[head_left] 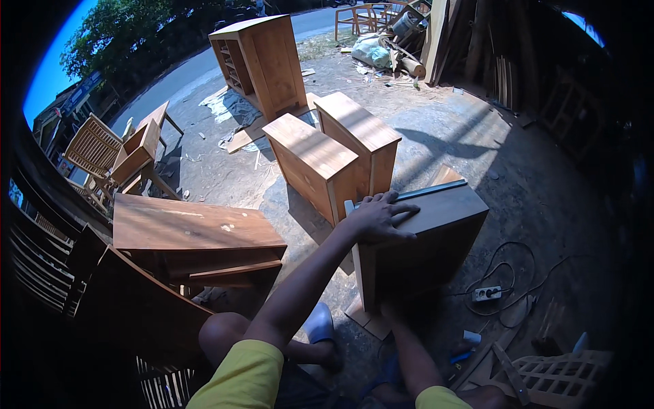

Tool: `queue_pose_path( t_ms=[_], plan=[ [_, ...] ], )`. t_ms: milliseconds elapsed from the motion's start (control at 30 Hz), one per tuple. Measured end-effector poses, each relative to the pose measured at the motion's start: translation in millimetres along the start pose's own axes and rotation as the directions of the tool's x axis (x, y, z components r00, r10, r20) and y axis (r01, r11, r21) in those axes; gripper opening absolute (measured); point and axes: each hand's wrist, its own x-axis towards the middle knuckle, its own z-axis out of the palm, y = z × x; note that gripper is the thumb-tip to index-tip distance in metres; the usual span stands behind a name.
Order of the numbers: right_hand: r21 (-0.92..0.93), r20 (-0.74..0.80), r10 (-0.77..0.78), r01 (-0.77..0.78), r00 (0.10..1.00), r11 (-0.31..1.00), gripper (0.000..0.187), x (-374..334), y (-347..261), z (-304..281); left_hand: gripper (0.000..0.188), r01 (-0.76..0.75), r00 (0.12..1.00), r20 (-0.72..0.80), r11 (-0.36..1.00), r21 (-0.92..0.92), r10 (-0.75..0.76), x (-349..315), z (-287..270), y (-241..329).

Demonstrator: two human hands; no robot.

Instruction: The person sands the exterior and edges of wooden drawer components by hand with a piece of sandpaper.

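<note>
In front of me a wooden drawer [446, 213] stands on its side on the concrete ground, its near face dark with shade. A metal drawer slide [436, 189] runs along its upper far edge. My left hand [383, 218] lies on top of the drawer at its left end, palm down, fingers spread, by the slide's end. Low at the drawer's near bottom, my right hand [391, 312] is in deep shadow, and its fingers cannot be made out. A small flat piece of wood [368, 319] lies beside it under the drawer's left corner.
Two more drawers [313, 148] stand on end just beyond. A tall cabinet [276, 68] is farther back. To the left are a low wooden cabinet [197, 228] and chairs [95, 146]. A white power socket [487, 294] with looping cable and a slatted wooden frame [558, 375] lie right.
</note>
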Motion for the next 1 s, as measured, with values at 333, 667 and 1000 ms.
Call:
queue_pose_path(
  t_ms=[333, 667, 1000],
  plan=[
    [-0.113, 0.090, 0.027, -0.017, 0.996, 0.993, 0.047, -19, -65, -34, 0.086, 0.036, 0.999, -0.008, 0.999, 0.023, -0.035, -9, -12, -9],
    [0.202, -0.095, 0.168, -0.147, 0.981, 0.968, 0.057, 7, -8, -5, 0.084, 0.013, 0.999, -0.032, 1.000, 0.019, -0.012, 0, -5, -7],
    [0.126, -0.048, 0.117, -0.110, 0.992, 0.986, 0.054, 25, 11, -18, 0.087, 0.016, 0.999, -0.033, 1.000, 0.005, -0.015, 4, -2, -16]
  ],
)
